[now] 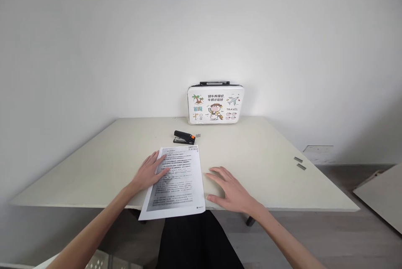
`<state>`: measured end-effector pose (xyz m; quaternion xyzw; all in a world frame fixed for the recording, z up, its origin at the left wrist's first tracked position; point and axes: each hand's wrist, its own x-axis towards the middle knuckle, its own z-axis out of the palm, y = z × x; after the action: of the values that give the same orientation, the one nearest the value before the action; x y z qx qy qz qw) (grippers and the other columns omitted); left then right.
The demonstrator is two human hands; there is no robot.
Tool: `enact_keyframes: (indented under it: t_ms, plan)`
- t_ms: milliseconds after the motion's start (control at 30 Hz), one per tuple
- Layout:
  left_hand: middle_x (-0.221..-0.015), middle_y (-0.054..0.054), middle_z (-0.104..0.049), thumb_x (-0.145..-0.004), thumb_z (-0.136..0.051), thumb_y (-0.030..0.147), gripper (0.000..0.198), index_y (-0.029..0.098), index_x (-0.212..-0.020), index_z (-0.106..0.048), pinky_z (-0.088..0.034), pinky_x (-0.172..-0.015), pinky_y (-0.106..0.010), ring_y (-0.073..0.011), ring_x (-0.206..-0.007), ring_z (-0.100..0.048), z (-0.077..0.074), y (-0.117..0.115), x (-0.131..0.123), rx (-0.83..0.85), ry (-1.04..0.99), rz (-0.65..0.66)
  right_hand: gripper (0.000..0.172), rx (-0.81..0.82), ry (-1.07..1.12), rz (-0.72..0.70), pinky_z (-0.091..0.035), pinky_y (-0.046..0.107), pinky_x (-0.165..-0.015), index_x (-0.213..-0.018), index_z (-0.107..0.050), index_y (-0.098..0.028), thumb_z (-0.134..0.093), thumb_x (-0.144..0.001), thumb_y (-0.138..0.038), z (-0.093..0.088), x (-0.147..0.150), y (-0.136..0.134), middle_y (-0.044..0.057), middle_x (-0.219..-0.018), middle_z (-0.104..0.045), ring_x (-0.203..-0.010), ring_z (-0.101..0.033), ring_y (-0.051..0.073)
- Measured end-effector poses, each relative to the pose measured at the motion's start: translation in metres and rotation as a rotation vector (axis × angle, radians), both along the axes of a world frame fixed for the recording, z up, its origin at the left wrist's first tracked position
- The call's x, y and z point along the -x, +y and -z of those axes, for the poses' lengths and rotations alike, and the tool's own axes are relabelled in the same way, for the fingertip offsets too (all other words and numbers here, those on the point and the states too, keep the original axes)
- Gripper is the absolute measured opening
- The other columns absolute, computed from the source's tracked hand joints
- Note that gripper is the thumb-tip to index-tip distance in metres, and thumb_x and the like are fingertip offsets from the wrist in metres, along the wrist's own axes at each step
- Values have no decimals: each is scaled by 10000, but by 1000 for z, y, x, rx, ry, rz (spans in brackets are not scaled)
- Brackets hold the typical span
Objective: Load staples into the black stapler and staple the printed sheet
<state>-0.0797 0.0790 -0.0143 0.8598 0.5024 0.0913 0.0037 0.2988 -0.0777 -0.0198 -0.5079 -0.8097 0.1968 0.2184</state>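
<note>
Printed paper [179, 185] lies on the table in front of me, its lower edge sticking out past the table's front edge. I cannot tell whether it is one sheet or a stack. My left hand [150, 172] rests on its left side with fingers spread. Just right of the paper, my right hand [230, 191] is open, fingers slightly curved, holding nothing. A black stapler [184, 137] with an orange patch lies beyond the paper's top edge. Beside it is a small strip of grey staples [198, 135].
A white case [216, 104] with cartoon prints and a black handle stands against the wall at the back of the white table [251, 147]. Two grey staple strips [300, 163] lie near the right edge. A pale panel [381, 195] stands off the table's right side.
</note>
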Motion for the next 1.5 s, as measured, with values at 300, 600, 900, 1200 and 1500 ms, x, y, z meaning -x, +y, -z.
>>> enact_keyframes:
  t_ms: [300, 600, 900, 1200, 1500]
  plan:
    - [-1709, -111, -318, -976, -389, 792, 829, 235, -1581, -492, -270, -1273, -529, -339, -1578, -302, -2, -3, -6, 1, -53, -31, 717, -26, -14, 10, -368, 536, -1236, -1583, -442, -308, -491, -988, -707, 5, -3, 1, 96, -1652, -384, -1543, -314, 345]
    - [-1727, -88, -276, -982, -388, 786, 814, 242, -1578, -496, -244, -1288, -507, -323, -1589, -280, 6, -3, -5, -3, -81, -33, 486, -23, 167, 62, -451, 495, -1181, -1475, -522, -297, -471, -1052, -531, -3, 1, 24, 89, -1546, -516, -1429, -493, 283]
    - [-1720, -57, -298, -1011, -397, 736, 773, 250, -1610, -443, -216, -1302, -495, -316, -1592, -268, 11, -3, -2, -26, -60, 13, 442, -274, 115, 234, -466, 512, -1113, -1442, -493, -220, -532, -1016, -331, -12, 56, 159, 150, -1425, -560, -1318, -542, 310]
    - [-1750, -3, -199, -1030, -420, 688, 728, 339, -1660, -313, -214, -1302, -516, -319, -1604, -228, 14, -6, 1, -26, -61, 11, 292, -228, 58, 285, -461, 508, -1043, -1263, -605, -186, -617, -991, -292, -6, 97, 242, 156, -1217, -688, -1172, -616, 333]
    - [-1755, -12, -193, -1010, -443, 704, 733, 329, -1637, -378, -238, -1295, -528, -339, -1596, -251, 10, -4, -1, -14, -60, -11, 304, -280, 267, 333, -538, 444, -925, -1221, -587, -240, -526, -1024, -463, -19, 23, 166, 95, -1214, -713, -1055, -682, 294]
